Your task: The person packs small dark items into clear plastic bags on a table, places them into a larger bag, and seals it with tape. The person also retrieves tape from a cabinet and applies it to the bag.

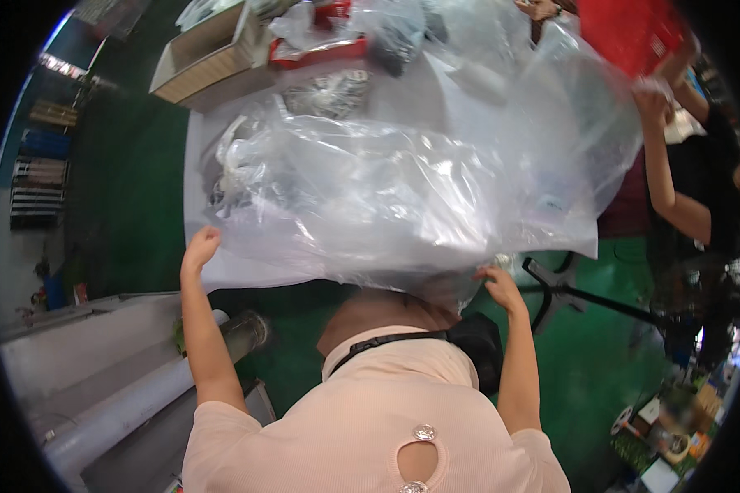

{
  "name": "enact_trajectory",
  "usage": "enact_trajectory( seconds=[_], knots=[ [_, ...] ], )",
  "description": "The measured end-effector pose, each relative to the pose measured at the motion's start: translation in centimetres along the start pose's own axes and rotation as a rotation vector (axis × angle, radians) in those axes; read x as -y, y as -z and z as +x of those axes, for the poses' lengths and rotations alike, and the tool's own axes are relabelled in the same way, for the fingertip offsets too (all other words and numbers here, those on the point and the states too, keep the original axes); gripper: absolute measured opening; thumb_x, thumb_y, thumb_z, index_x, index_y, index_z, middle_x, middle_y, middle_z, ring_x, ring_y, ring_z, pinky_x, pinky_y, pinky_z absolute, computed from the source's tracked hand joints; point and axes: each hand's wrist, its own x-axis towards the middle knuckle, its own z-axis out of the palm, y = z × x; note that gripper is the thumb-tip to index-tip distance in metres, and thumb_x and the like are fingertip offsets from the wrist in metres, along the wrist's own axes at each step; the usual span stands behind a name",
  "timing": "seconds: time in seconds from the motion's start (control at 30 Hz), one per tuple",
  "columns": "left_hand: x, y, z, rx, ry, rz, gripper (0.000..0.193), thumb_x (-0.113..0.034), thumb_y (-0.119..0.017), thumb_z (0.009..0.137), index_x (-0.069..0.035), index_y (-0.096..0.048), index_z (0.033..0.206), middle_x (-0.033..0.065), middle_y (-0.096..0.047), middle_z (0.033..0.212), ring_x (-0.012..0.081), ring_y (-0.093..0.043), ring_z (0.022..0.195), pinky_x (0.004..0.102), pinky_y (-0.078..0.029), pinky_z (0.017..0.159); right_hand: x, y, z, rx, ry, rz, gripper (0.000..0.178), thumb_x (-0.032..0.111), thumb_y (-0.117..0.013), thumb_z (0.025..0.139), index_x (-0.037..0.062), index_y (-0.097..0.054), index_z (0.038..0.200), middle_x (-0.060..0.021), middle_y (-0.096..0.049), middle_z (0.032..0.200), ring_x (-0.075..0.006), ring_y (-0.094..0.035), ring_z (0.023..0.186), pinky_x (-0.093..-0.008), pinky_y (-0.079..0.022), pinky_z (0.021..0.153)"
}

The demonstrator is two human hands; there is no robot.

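Observation:
A large clear plastic bag [370, 193] lies spread and wrinkled over the white-covered table [259, 269] in front of me. Its near edge hangs over the table's front. My left hand [201, 246] is closed at the table's left front corner, beside the bag's left end; whatever its fingers hold is too small to make out. At the bag's right front edge is my right hand [501, 289], its fingers bent and apart, close to the hanging plastic. Greyish wrapped items [234, 168] show at the bag's left end.
Farther back on the table are an open cardboard box [210, 62], a red tray [316, 53] and a grey-patterned bundle [329, 94]. At the right, another person's arm [666, 177] is by a red sheet-like item [633, 33]. A dark metal stand base [559, 289] is on the green floor.

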Motion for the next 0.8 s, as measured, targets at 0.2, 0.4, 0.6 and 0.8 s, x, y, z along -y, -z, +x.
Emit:
enact_trajectory(
  seconds=[0.2,0.4,0.6,0.8],
  knots=[
    [-15.4,1.4,3.8,-0.469,-0.31,-0.168,0.033,-0.028,-0.059,0.085,-0.001,-0.061,0.105,0.0174,-0.063,0.102,0.0281,-0.06,0.096,0.0364,-0.045,0.085,-1.6,1.7,2.0,-0.485,-0.281,0.349,0.043,0.015,-0.061,0.078,0.0069,-0.048,0.118,-0.007,-0.055,0.113,-0.0168,-0.054,0.099,-0.0302,-0.046,0.076],
    [-24.0,-4.3,12.1,-0.501,-0.232,0.02,0.052,-0.043,-0.062,0.08,0.003,-0.062,0.103,0.0167,-0.065,0.095,0.0252,-0.063,0.085,0.0324,-0.048,0.075,-3.9,2.4,8.5,-0.634,-0.44,0.378,0.066,0.033,-0.075,0.073,-0.0038,-0.045,0.12,-0.0137,-0.059,0.096,-0.0176,-0.058,0.078,-0.0273,-0.046,0.067],
    [-21.9,-6.4,17.7,-0.089,-0.271,-0.521,0.029,-0.03,-0.066,0.08,-0.002,-0.065,0.086,0.0021,-0.064,0.073,0.01,-0.058,0.058,0.023,-0.043,0.053,-5.0,2.0,10.8,-0.541,-0.428,0.255,0.048,0.039,-0.078,0.067,-0.0037,-0.061,0.083,-0.007,-0.059,0.068,-0.0148,-0.051,0.057,-0.0295,-0.041,0.053],
    [-24.3,-1.3,16.7,-0.178,-0.3,-0.98,0.013,-0.018,-0.059,0.087,-0.006,-0.059,0.091,0.0004,-0.062,0.075,0.0096,-0.06,0.065,0.0221,-0.042,0.054,-0.2,4.5,8.1,-0.636,-0.411,0.608,0.032,0.03,-0.071,0.077,0.0033,-0.058,0.064,-0.0012,-0.053,0.06,-0.0086,-0.044,0.053,-0.0242,-0.032,0.048]
  ],
)
